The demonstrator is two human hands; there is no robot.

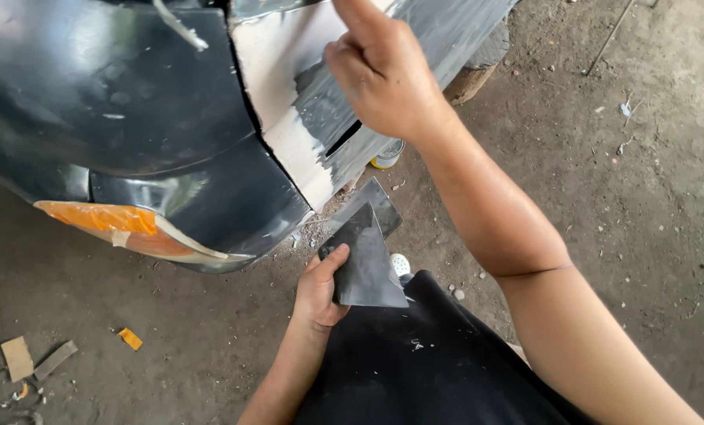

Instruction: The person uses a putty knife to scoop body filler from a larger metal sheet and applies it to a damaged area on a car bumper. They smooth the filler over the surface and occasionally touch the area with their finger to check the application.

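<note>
The left hand [318, 293] grips a folded sheet of dark sandpaper [365, 253] low over the dirt floor [643, 197]; the right hand [379, 67] – fingers curled, one fingertip extended – rests on the car body panel's [289, 63] filler-covered patch, holding nothing.

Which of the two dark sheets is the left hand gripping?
The triangular sheet in front, pinched by the left hand; the other sheet lies behind it.

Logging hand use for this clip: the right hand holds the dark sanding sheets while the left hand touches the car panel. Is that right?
No, the hands are swapped. In the head view the left hand holds the dark sheets, and the right hand rests on the car panel.
</note>
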